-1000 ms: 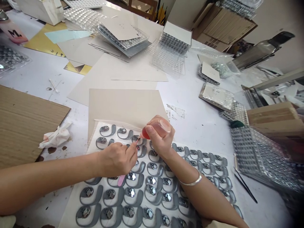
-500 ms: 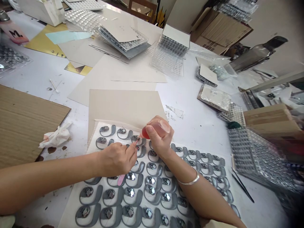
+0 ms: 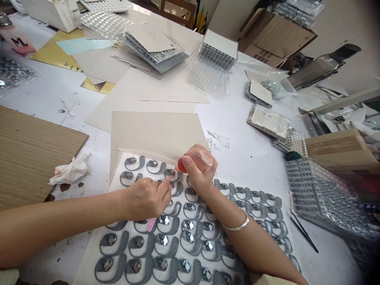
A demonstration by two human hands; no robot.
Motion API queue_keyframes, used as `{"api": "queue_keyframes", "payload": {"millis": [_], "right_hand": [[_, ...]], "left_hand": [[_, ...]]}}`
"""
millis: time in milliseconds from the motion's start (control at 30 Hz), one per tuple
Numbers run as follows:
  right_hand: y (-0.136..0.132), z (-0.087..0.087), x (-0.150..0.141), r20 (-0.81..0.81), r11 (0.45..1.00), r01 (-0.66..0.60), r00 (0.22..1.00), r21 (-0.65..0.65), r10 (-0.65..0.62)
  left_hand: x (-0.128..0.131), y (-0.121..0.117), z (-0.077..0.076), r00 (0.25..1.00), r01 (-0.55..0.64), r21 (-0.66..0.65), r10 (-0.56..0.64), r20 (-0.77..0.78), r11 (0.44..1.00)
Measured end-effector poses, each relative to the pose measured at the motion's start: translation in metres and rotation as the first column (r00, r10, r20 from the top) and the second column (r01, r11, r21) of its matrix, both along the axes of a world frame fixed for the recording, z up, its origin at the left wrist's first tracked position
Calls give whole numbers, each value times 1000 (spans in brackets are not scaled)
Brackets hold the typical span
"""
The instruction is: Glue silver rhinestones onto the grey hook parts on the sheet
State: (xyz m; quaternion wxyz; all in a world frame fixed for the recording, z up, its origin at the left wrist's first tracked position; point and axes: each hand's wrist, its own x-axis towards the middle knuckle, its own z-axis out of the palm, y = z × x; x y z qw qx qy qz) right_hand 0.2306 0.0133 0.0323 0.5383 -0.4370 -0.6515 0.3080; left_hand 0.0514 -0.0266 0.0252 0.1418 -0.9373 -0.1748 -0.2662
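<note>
My right hand [image 3: 202,174] is wrapped round a small clear squeeze bottle [image 3: 204,159] with a reddish front end. The bottle is tilted, its nozzle pointing down and left. My left hand [image 3: 151,198] pinches a slim pink stick [image 3: 151,225], whose broad end shows below the palm. The stick's thin tip meets the bottle's nozzle area over a grey curved piece [image 3: 170,173] with a round metallic setting; whether they touch, I cannot tell. Rows of similar grey pieces [image 3: 138,242] lie on a white sheet [image 3: 92,253] under both hands, and my forearms hide some.
Tweezers [image 3: 303,231] lie at the right, near trays of shiny stones [image 3: 338,198]. On the left are a crumpled tissue [image 3: 69,170], corrugated cardboard [image 3: 29,154] and a cotton swab [image 3: 67,107]. Beige card [image 3: 157,128] lies beyond the sheet; stacked clear trays [image 3: 154,45] stand farther back.
</note>
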Motion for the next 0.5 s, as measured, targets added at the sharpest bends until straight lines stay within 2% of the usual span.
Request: {"api": "queue_keyframes", "payload": {"millis": [133,300,500], "right_hand": [[0,0,0,2,1000,5,1000,23,-5],[1,1,0,-98,999,31,995,-14,-32],[3,1,0,-114,998,38,993,-39,-42]], "left_hand": [[0,0,0,1000,-6,6,6,-7,1000],[0,1,1,1000,11,-1,-11,-2,1000],[0,1,1,1000,10,2,-10,-1,1000]]}}
